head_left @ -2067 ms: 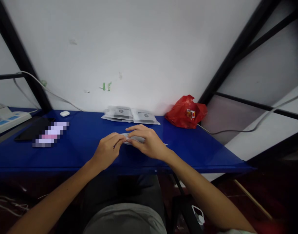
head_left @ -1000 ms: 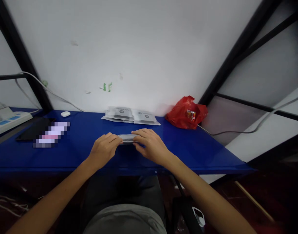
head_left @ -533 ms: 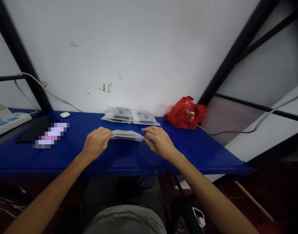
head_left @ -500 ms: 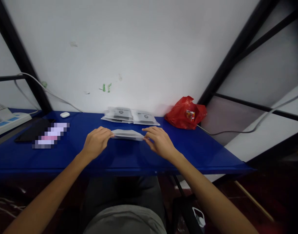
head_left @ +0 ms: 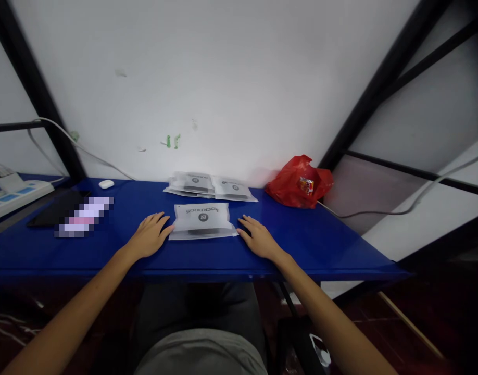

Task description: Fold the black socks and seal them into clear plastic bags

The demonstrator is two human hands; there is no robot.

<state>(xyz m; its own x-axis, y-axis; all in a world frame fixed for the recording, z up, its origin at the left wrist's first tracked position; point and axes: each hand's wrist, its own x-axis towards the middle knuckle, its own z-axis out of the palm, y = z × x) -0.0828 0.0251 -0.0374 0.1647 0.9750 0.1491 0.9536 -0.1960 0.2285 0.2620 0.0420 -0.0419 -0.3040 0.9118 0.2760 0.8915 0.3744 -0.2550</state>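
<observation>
A frosted white zip bag [head_left: 202,220] with dark lettering and a round logo lies flat on the blue table [head_left: 208,255], its zip edge towards me. Something dark shows faintly inside it. My left hand [head_left: 149,235] rests on the table at the bag's left edge, fingers spread, thumb tip at the bag's corner. On the other side my right hand [head_left: 258,237] lies with fingers apart, its thumb close by the zip end. Whether the thumbs touch the plastic I cannot tell. Behind, against the wall, several similar zip bags [head_left: 233,188] lie partly overlapping.
A red plastic bag [head_left: 296,182] with a small wrapper sits at the back right, a cable beside it. At left are a power strip [head_left: 20,197], a dark tablet [head_left: 55,209], a blurred-out phone [head_left: 85,216] and a white earbud case [head_left: 106,184]. Black frame posts flank the table.
The zip bag, held raised and tilted between both hands before, now lies flat on the table. Both hands have let go and come down slightly, fingers spread.
</observation>
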